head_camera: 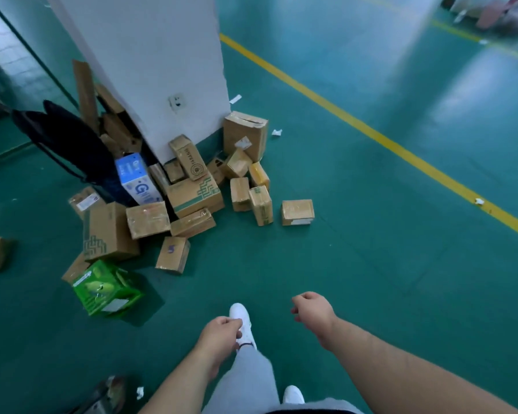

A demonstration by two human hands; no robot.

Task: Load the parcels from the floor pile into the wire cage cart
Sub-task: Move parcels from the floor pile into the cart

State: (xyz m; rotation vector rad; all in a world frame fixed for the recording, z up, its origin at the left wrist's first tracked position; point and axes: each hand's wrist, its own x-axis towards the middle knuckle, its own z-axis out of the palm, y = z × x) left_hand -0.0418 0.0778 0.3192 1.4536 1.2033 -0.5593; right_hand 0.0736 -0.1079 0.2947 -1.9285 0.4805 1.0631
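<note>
1. Your left hand is at bottom centre, fingers loosely curled, holding nothing.
2. Your right hand is just right of it, also loosely curled, nothing in it.
3. Both hands hang over bare green floor, well apart from the parcels.
4. The parcel pile lies centre-left, heaped round the foot of the white pillar.
5. It is mostly brown cartons. A blue box leans at the pile's left side, and a green box lies tilted at its lower-left edge.
6. One brown carton lies alone, near the pile's right side.
7. A black bag sits left of the pillar.
8. A yellow line runs diagonally from upper centre to the right edge.
9. Your white shoe shows just beside the left hand.
</note>
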